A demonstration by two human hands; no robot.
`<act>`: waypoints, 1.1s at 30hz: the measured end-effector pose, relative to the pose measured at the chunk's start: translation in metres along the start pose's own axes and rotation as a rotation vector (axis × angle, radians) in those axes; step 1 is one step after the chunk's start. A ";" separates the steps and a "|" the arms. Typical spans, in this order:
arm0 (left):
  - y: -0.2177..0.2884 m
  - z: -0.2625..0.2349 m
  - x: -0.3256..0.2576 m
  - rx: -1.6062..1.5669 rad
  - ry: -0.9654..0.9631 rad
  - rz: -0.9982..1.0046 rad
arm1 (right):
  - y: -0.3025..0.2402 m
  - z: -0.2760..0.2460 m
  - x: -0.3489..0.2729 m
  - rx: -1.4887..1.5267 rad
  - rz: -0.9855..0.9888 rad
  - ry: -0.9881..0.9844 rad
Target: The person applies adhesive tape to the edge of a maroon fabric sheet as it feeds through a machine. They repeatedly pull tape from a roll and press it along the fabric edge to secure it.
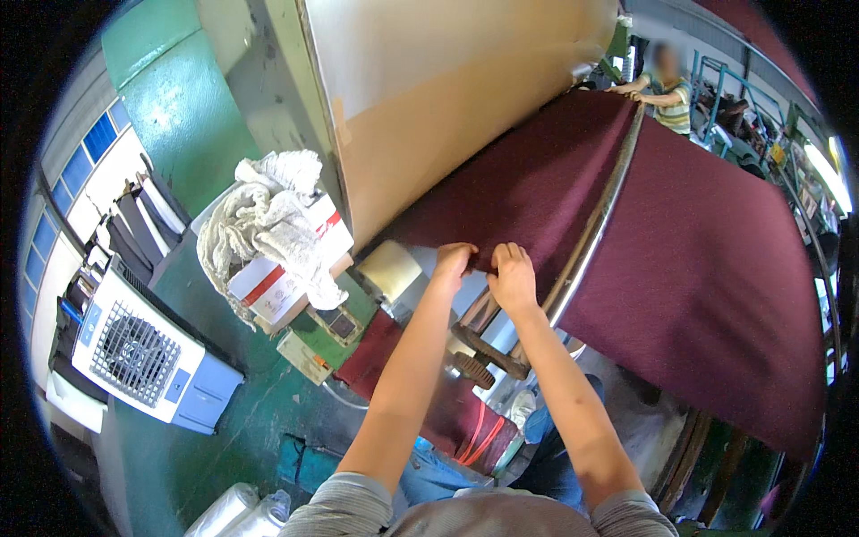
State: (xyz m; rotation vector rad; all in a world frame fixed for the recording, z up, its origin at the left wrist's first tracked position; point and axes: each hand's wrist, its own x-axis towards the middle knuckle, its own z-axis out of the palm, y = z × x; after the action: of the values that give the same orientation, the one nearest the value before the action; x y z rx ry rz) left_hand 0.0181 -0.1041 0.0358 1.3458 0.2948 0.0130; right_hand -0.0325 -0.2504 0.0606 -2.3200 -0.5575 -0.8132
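The room is a workshop with a green painted floor point(233, 421) and a wall of pale and green paint on the left, where blue window panes point(85, 152) let light in. The biggest thing is a wide roll of tan material point(447, 98) that crosses the upper middle of the picture. Under it and to the right, a large sheet of dark red fabric point(707, 277) hangs over a shiny metal bar point(595, 224); the cloth lies on both sides of the bar and falls down at the right side.

At the far end of the bar, another person point(667, 89) holds the edge of the same fabric. On the floor at the left stands a white air cooler point(148, 353) with a grille. Beside the machine, a cardboard box point(286, 277) carries a heap of white rags point(259, 215). Below the hands, a dark gear wheel point(472, 369) and orange cables point(479, 438) are part of the machine frame.

The left hand point(452, 264) and the right hand point(512, 277) are close together, just beside each other, at the near edge of the dark red fabric. Both hands are closed and pinch this edge between fingers and thumb, near the lower end of the metal bar.
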 end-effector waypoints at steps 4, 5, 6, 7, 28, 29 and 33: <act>-0.006 -0.013 0.010 -0.035 0.148 -0.025 | 0.003 -0.006 -0.002 -0.257 0.301 0.158; -0.005 -0.002 0.007 -0.107 0.139 0.003 | 0.023 0.004 -0.006 -0.298 0.224 0.079; -0.006 -0.012 0.016 -0.114 0.144 -0.029 | 0.020 0.012 -0.008 -0.366 0.095 0.102; -0.006 -0.015 0.014 -0.202 0.219 -0.005 | 0.007 0.011 -0.009 -0.292 0.060 0.050; 0.003 -0.013 0.020 -0.054 0.301 -0.068 | 0.004 0.001 -0.010 -0.182 0.138 -0.045; 0.001 -0.013 0.023 -0.093 0.290 -0.069 | 0.008 0.001 -0.010 -0.183 0.084 -0.007; -0.010 -0.029 0.028 -0.172 -0.023 0.046 | -0.009 0.008 -0.005 -0.208 -0.141 -0.026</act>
State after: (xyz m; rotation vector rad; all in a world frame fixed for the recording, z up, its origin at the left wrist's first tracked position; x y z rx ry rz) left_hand 0.0372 -0.0741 0.0152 1.1812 0.2373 0.0602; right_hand -0.0378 -0.2389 0.0558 -2.5055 -0.6824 -0.9470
